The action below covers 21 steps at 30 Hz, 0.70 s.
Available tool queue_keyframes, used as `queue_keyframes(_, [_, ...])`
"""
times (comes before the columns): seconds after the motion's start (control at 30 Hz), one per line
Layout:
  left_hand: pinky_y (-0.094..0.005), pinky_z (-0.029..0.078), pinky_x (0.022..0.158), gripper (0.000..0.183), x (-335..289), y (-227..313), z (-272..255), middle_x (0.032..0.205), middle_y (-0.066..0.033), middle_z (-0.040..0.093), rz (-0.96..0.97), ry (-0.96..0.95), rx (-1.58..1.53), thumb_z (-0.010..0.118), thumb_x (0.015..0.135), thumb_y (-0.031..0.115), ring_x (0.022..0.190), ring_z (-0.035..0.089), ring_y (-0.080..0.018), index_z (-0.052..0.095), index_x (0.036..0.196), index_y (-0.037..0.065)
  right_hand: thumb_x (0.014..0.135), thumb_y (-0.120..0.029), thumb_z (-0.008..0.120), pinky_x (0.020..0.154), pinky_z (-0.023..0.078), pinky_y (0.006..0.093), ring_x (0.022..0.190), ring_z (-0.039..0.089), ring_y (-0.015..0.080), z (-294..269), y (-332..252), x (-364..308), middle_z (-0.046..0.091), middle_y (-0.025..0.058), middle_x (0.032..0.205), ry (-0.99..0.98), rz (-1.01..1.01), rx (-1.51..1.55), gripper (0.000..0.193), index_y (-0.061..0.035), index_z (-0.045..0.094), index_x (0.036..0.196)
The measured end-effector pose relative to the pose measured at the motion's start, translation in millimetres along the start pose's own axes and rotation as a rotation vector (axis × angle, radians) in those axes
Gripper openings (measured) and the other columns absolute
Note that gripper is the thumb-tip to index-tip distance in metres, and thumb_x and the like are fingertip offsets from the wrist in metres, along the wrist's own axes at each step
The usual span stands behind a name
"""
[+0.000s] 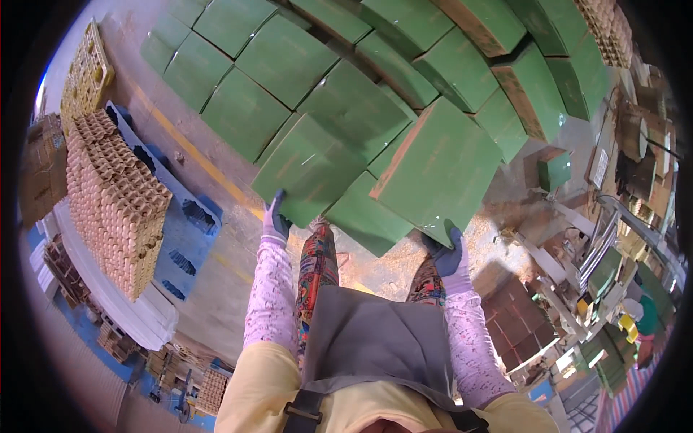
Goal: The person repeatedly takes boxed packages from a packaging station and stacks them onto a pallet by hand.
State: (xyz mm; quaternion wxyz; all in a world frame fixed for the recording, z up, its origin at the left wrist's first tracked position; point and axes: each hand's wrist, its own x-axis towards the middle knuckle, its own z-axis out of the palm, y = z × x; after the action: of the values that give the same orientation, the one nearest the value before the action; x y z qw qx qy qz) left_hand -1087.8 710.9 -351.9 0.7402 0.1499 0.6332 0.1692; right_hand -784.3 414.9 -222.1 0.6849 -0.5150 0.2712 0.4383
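My left hand point(276, 219), in a lilac and dark glove, grips the near left corner of a green carton point(310, 173). This carton is tilted and lies over other green cartons. My right hand point(445, 254), gloved alike, holds the lower corner of a second green carton point(442, 166), which is tilted with a brown-edged side toward the left. The fingers under both cartons are partly hidden. Beneath and between the two cartons lies another green carton point(369, 216). Beyond them stand rows of stacked green cartons point(285, 61), with higher stacks point(462, 68) toward the right.
To the left, a tall stack of egg trays point(108, 202) stands on a blue pallet point(184, 256), with a yellow pallet point(88, 68) behind it. A yellow line point(177, 137) crosses the floor. On the right are a metal frame point(613, 224), brown cartons point(516, 317) and another person point(639, 317).
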Motion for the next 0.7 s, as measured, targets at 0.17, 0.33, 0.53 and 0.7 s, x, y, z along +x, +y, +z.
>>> queue_keyframes(0.17, [-0.0368,0.049,0.092,0.030,28,-6,-44,0.112,-0.0039,0.065,0.002,-0.140,-0.451,0.065,0.092,0.023,0.102,0.062,-0.0216,0.062,0.117,0.007,0.097,-0.028,0.056,0.098,0.052,0.0474,0.114,0.060,0.0313,77,38,-11,0.059,0.0142,0.127,-0.037,0.083,-0.022,0.047,-0.0022,0.051,0.135])
queue_keyframes(0.33, [-0.0392,0.048,0.097,0.036,-61,65,-56,0.117,-0.0066,0.064,0.096,0.143,-0.319,0.062,0.091,0.022,0.110,0.059,-0.0213,0.060,0.122,0.003,0.097,-0.032,0.055,0.100,0.050,0.0510,0.119,0.058,0.0311,124,7,-22,0.057,0.0140,0.132,-0.149,0.081,-0.253,0.049,-0.0063,0.049,0.138])
queue_keyframes(0.53, [-0.0409,0.041,0.106,0.043,-116,276,-161,0.130,-0.0115,0.060,0.336,0.025,-0.553,0.056,0.095,0.032,0.120,0.055,-0.0262,0.059,0.125,0.002,0.095,-0.026,0.061,0.096,0.050,0.0416,0.113,0.059,0.0235,362,39,30,0.057,0.0064,0.132,-0.247,0.157,-0.242,0.044,-0.0095,0.054,0.135])
queue_keyframes(0.7, [-0.0400,0.042,0.104,0.046,19,479,-216,0.129,-0.0106,0.061,0.556,0.044,-0.485,0.055,0.096,0.037,0.118,0.057,-0.0257,0.059,0.127,0.003,0.098,-0.031,0.059,0.089,0.046,0.0270,0.106,0.056,0.0130,666,125,146,0.057,-0.0010,0.127,-0.551,0.259,-0.131,0.047,-0.0082,0.053,0.138])
